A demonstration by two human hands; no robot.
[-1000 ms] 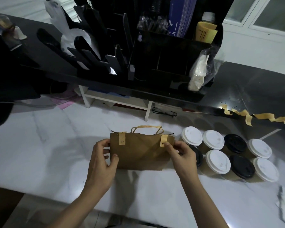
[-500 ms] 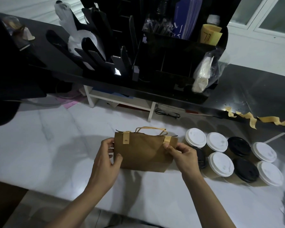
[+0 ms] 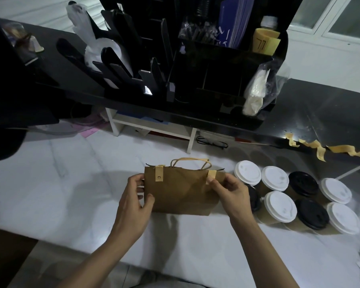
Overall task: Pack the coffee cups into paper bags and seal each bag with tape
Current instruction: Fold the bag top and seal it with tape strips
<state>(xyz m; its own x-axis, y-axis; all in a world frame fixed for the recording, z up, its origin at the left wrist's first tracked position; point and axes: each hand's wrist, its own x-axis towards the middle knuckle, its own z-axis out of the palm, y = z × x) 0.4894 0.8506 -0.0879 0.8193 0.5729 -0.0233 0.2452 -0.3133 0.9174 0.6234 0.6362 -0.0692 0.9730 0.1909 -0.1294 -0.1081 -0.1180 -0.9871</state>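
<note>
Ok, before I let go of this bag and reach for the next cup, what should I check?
1. Left tape flat over the bag's top: ok.
2. Right tape pressed down: cannot tell, right hand pinches it, hiding its lower end.
3. Bag upright on the counter, left hand holding its side: ok.
4. Bag's contents: cannot tell, top closed.
5. Waiting cups lidded, upright: ok.
6. Spare tape within sight, far right: ok.
</note>
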